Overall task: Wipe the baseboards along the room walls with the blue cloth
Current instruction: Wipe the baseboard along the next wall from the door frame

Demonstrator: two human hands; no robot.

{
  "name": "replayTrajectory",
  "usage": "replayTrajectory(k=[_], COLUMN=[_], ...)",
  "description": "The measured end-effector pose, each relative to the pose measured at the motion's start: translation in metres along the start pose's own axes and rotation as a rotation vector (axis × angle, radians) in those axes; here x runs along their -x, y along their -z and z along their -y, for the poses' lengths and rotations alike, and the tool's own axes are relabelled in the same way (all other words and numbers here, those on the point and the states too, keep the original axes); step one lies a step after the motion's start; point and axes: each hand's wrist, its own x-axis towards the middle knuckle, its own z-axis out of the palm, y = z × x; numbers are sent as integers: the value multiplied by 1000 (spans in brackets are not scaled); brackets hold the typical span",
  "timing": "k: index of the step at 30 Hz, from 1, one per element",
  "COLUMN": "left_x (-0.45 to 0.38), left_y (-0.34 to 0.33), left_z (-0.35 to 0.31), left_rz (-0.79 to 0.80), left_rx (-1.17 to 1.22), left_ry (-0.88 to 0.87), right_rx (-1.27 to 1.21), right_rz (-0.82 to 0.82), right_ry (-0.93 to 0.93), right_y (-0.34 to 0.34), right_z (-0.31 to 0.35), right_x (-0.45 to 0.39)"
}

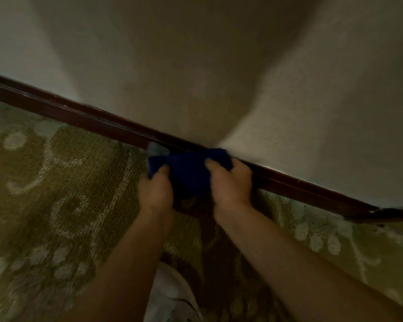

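Views: one, head-worn, wide-angle.
Position: above the person's forearms, close to the floor edge.
Facing: forward and down, tilted, so the baseboard runs diagonally from upper left to lower right.
Range: near; wall fills the top, carpet the bottom.
Sharpness: dim, blurred.

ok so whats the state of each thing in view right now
blue cloth: bunched, held by both hands against the baseboard
left hand: fingers curled round the cloth's left end
right hand: grips the cloth's right end
baseboard: dark, glossy, partly covered by the cloth
carpet: lying flat, patterned green
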Motion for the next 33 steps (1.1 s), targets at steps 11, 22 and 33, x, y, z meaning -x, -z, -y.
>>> replayTrajectory(k=[11, 22, 33], left_x=[10, -21, -37], left_y=[25, 7, 13], left_z=[-35, -46, -55], left_rz=[46, 92, -152], left_rx=[-38, -182, -198], left_ry=[-282, -388, -472], right_rx=[-340, -539, -496], right_rz=[40, 126, 140], right_ry=[-172, -379, -424], right_y=[-12, -6, -41], right_z=[4, -2, -9], right_x=[14, -4, -13])
